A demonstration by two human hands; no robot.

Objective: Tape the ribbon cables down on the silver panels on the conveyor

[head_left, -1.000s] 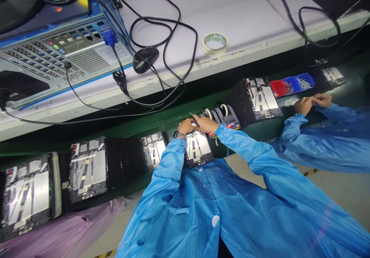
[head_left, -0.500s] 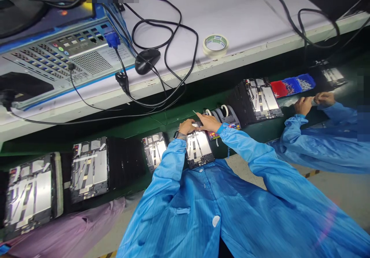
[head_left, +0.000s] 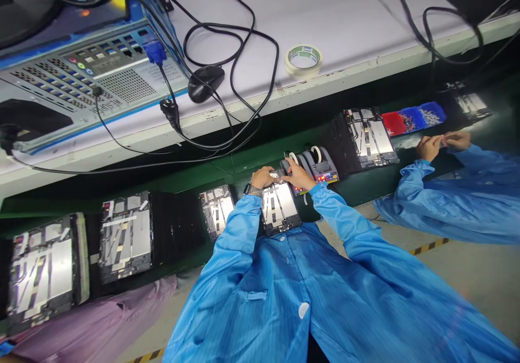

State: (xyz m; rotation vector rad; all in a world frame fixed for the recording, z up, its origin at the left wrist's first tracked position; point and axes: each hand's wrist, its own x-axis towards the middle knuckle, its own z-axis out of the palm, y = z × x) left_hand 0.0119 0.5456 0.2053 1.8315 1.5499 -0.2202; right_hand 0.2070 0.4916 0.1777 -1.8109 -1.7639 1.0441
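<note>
In front of my body lies an opened tablet (head_left: pixel 280 207), its silver battery area and dark ribbon cables exposed. My left hand (head_left: pixel 264 177) is bent over its upper left edge, fingers closed at the rim, a watch on the wrist. At the upper right corner is my right hand (head_left: pixel 298 175), its fingers drawn together at the tablet's top. Anything pinched in them is too small to make out. Just beyond the right hand stand grey tape dispensers (head_left: pixel 320 163) with white tape rolls and lit displays.
More opened tablets (head_left: pixel 127 238) lie left and right along the green bench (head_left: pixel 260 160). Red and blue parts bins (head_left: pixel 430 115) sit near a co-worker's hands (head_left: pixel 430 147). The white shelf (head_left: pixel 333 5) carries a computer case (head_left: pixel 101 81), a mouse (head_left: pixel 206 84), cables and a tape roll (head_left: pixel 304 59).
My right hand has drawn its fingers in at the tablet's top edge; the pale, thin thing at its fingertips no longer points up-left. My left hand and the tablet have stayed put.
</note>
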